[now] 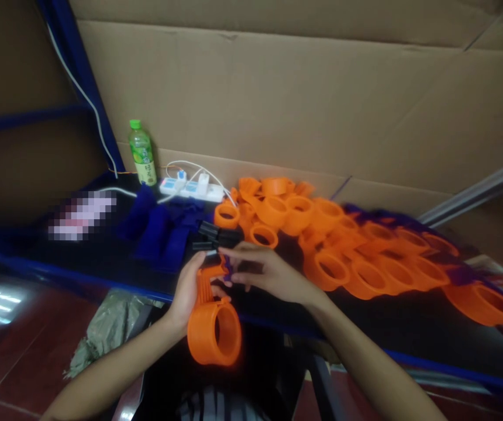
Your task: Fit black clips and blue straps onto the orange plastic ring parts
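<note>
In front of my body, my left hand (pixel 186 289) is closed around an orange plastic part with a ring (pixel 199 339) at its lower end. The ring hangs below the fingers, its opening turned to the right. My right hand (pixel 273 270) pinches a small dark purple piece (pixel 227 269) against the upper right side of the orange part. Just beyond the fingertips are several black cylindrical pieces (pixel 219 234); whether they touch my hands I cannot tell. Part of the orange part's upper end is hidden by the fingers.
Many orange ringed parts (pixel 368 275) are heaped across the dark table (pixel 409 327) at right. Dark blue pieces (pixel 159 234) lie at left, near a white power strip (pixel 192 189) with cables and a green-capped bottle (pixel 141 155). A cardboard wall (pixel 278 105) stands behind.
</note>
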`<action>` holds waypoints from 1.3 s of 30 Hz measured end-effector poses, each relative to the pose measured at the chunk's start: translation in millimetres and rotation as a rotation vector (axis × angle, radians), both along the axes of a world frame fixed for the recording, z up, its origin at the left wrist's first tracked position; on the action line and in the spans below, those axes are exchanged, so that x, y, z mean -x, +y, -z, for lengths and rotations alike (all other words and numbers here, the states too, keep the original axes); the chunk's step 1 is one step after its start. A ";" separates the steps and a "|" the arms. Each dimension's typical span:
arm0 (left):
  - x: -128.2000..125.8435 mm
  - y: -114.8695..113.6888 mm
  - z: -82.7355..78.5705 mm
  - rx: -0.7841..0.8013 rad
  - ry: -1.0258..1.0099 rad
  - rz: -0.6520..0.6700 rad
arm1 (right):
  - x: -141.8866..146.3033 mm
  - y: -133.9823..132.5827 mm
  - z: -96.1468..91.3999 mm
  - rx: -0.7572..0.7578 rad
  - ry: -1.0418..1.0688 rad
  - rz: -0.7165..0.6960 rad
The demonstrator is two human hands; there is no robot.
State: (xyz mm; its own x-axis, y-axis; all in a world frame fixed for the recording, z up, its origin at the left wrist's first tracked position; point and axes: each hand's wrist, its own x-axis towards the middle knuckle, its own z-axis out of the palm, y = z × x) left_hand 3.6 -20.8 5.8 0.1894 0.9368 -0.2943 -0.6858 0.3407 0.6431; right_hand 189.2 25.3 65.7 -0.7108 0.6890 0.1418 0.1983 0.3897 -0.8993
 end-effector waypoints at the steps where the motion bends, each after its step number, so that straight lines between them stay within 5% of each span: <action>1: 0.7 0.5 -0.7 0.019 -0.016 0.022 | -1.7 0.9 1.3 -0.019 0.001 -0.003; 7: 5.1 2.4 -8.4 0.115 -0.073 0.065 | -2.7 2.8 8.3 -0.328 -0.084 0.055; 17: 8.2 4.6 -6.5 0.117 -0.029 0.050 | -4.8 -7.4 -0.8 -0.504 -0.104 0.101; 25: 2.6 2.6 -6.9 0.022 0.124 -0.021 | 3.0 -12.2 1.3 -0.337 -0.072 0.345; 32: 3.4 -2.3 -17.5 -0.130 0.156 0.032 | 2.2 -8.7 7.5 -0.322 -0.075 0.282; 39: 5.6 -4.5 -19.4 -0.199 0.249 0.049 | -4.5 -7.7 13.9 -0.464 -0.029 0.239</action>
State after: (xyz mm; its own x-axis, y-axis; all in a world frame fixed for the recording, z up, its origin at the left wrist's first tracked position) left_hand -2.0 -25.3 25.2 0.1807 0.9721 -0.1495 -0.4851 0.2203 0.8462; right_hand 193.7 17.6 51.8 -0.5496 0.7019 0.4531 0.3525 0.6866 -0.6359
